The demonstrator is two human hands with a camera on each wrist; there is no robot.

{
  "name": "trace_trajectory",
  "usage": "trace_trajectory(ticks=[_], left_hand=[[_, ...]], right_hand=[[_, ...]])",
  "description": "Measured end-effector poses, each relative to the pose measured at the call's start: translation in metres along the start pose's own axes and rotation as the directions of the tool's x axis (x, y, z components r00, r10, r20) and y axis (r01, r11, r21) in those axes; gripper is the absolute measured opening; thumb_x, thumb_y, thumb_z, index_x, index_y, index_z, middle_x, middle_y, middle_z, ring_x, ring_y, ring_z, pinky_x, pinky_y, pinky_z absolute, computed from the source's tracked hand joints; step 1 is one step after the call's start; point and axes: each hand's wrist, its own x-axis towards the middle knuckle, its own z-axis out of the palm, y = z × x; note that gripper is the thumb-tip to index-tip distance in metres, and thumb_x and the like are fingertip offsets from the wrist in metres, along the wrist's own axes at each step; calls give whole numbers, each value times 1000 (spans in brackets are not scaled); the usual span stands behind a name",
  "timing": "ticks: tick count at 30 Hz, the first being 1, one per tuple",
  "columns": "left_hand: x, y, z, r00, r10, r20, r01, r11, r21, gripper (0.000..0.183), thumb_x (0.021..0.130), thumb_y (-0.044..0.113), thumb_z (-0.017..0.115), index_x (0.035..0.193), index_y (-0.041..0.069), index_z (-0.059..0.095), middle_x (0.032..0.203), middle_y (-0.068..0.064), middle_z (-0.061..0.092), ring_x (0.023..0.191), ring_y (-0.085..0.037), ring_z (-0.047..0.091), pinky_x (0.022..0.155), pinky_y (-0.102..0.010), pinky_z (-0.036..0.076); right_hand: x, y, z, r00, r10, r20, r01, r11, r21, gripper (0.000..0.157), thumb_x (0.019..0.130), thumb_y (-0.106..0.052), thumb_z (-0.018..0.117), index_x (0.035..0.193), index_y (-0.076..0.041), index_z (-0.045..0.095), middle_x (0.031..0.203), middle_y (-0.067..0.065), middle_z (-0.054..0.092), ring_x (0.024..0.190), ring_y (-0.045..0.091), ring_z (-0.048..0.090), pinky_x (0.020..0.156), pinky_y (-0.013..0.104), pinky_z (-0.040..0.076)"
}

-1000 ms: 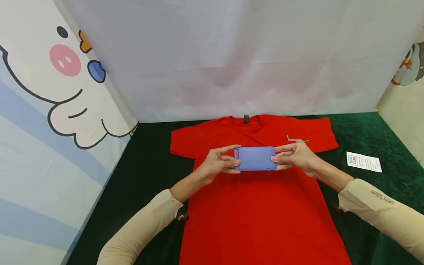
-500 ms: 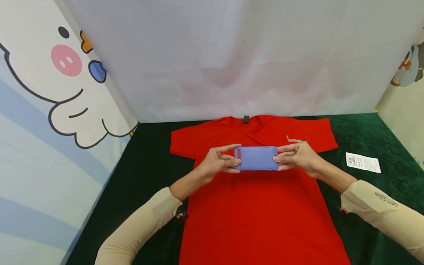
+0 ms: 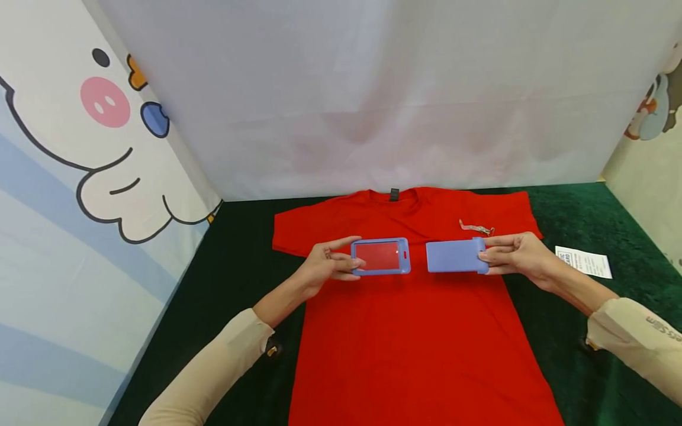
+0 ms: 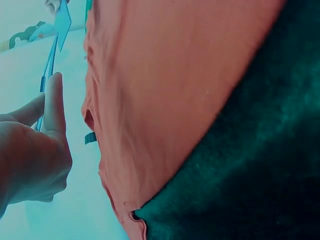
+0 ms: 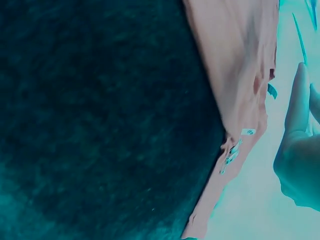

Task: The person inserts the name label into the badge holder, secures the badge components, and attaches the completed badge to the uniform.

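Observation:
My left hand point(image 3: 325, 266) pinches the left end of a blue card holder frame point(image 3: 404, 258), whose window shows the red cloth behind it. My right hand point(image 3: 519, 254) pinches a solid blue back panel point(image 3: 453, 256) by its wider right end. The two parts are apart, side by side above a red T-shirt point(image 3: 421, 337) that lies spread out. In the left wrist view my left hand point(image 4: 37, 150) has thumb and fingers on the thin edge of the frame. The right wrist view cuts off part of my right hand point(image 5: 300, 155).
A clear strap clip point(image 3: 476, 228) lies on the shirt's upper right. A white printed card point(image 3: 591, 264) rests on the dark green cloth point(image 3: 240, 254) at the right, partly behind my right hand. A white curtain point(image 3: 373, 89) stands behind, and a cartoon-printed panel point(image 3: 48, 248) at the left.
The blue card holder has come apart into two pieces. My right hand has moved right with the back panel, while my left has moved slightly left with the frame.

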Motion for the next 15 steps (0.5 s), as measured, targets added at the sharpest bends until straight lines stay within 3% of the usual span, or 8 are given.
trace_trajectory(ticks=[8,15], left_hand=[[-4,1,-1,999,-24,-43,23,999,-23,54,101,0,60,152,13,50,99,-5,80,85,-13,76,81,-34,64],[-5,2,-1,997,-42,-67,41,999,-23,54,100,1,61,151,14,51,100,-5,80,85,-14,76,81,-33,64]], right_hand=[[2,7,-10,996,69,-51,-74,992,-100,72,103,-10,60,152,21,18,97,-14,76,85,3,74,80,27,63],[5,13,-18,993,102,-51,-109,983,-150,72,102,-8,61,151,23,18,94,-13,77,85,1,74,79,27,63]])
